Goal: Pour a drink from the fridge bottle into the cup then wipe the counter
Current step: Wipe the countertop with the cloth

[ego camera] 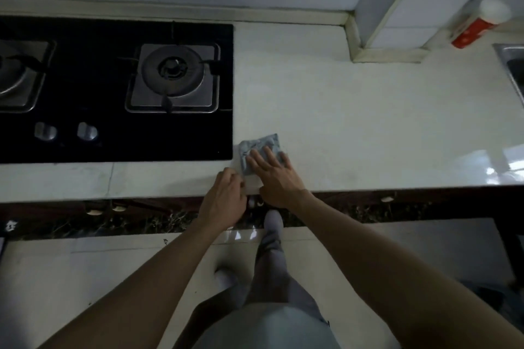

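The wide, pale, shiny stone counter (354, 122) looks smooth and hard. The flat black glass stove (198, 139) sits in its left part. The right hand (273, 177) lies flat, fingers straight and spread. The left hand (224, 198), just beside it, has curled fingers; I cannot tell if they pinch anything. Under the right fingers lies the small, soft, crumpled grey-blue cloth (259, 144), just beside the stove's right edge. I think most counter left to wipe lies to the right.

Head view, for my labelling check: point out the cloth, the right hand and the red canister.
cloth (262, 142): head view, bare far edge beyond the fingers.
right hand (274, 177): head view, back of the hand.
red canister (470, 31): head view, red label below the white cap.
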Tool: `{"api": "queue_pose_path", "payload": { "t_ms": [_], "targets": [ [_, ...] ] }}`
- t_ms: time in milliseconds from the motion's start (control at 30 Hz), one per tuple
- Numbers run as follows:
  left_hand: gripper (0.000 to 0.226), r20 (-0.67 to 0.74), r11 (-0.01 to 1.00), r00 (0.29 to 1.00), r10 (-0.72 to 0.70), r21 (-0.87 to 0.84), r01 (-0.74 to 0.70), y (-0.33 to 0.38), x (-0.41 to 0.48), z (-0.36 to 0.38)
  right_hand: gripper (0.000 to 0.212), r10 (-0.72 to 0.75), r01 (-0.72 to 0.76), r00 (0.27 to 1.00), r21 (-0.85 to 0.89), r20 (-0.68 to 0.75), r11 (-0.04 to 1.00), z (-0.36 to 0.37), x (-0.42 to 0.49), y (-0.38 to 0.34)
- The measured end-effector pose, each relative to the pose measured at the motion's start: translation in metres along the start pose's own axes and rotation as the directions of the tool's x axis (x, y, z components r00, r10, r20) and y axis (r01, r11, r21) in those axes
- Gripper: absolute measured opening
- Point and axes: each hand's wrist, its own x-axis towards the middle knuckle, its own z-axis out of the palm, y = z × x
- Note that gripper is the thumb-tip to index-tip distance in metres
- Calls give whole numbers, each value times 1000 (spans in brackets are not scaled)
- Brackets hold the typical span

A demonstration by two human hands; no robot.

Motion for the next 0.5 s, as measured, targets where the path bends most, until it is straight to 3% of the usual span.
{"api": "queue_pose_path", "payload": {
  "t_ms": [200,367,500],
  "targets": [
    [35,79,993,991,106,51,-110,14,6,-3,75,180,-174,982,84,-65,981,30,-59,33],
    [52,176,978,965,195,43,-206,50,27,0,75,418,-394,900,180,-123,901,35,-90,58],
    [55,202,962,948,247,67,-265,78,49,7,71,446,-416,887,212,-121,884,33,-89,72]
  ]
}}
